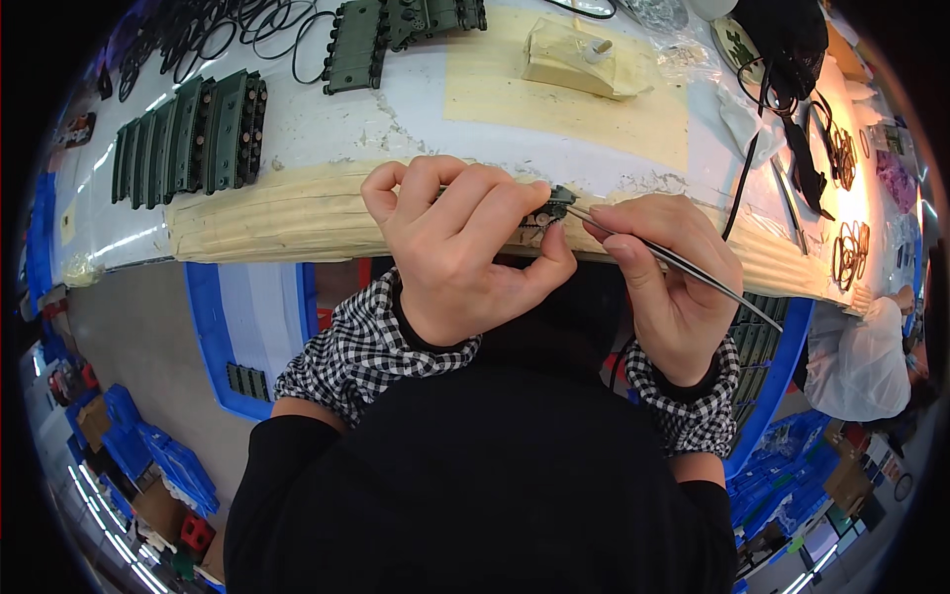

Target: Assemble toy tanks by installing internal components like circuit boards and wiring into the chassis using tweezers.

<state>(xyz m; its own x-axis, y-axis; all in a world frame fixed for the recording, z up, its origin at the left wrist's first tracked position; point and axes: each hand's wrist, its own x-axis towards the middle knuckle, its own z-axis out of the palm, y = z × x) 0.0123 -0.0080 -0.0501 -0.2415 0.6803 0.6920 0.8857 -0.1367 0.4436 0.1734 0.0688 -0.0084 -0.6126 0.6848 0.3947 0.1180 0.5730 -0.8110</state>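
At the table's padded front edge my left hand is closed around a small dark green model part with wheel-like details, perhaps a piece of a toy tank. Most of that part is hidden behind the fingers. My right hand pinches a pair of thin metal tweezers, whose tips reach the part's right end. Whether the tips grip anything is too small to tell. On the table to the left stands a row of similar dark green parts, and more green pieces lie at the far side.
A tape-covered block with a short peg sits at the far middle. Black cords lie far left; cables and tools are at the right. Blue trays flank me below the table. A person in pale clothing is at the right.
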